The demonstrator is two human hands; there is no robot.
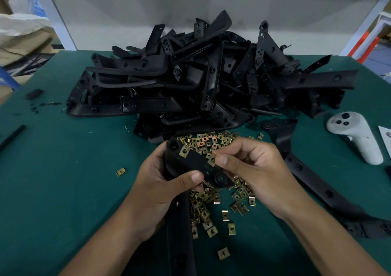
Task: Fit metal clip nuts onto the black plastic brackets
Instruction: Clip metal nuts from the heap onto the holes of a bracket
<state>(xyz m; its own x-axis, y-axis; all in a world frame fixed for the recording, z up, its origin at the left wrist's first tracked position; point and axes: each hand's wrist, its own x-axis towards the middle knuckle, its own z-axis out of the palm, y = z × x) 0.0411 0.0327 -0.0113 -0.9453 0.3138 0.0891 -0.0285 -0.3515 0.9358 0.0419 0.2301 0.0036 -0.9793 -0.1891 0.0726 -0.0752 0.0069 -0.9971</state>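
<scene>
Black bracket [196, 165] above the loose nut pile [211, 199]; one brass clip nut [183, 151] seated near its far end. Left hand [167, 189] grips the bracket. Right hand [251, 170] pinches a second nut [211, 159] at its edge.

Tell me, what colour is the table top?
Dark green table top, best seen in the head view.

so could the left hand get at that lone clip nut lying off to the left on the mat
Probably not right now: the left hand is gripping the bracket. The path to the lone clip nut looks free, bare green mat between them, so it could reach after letting go.
</scene>
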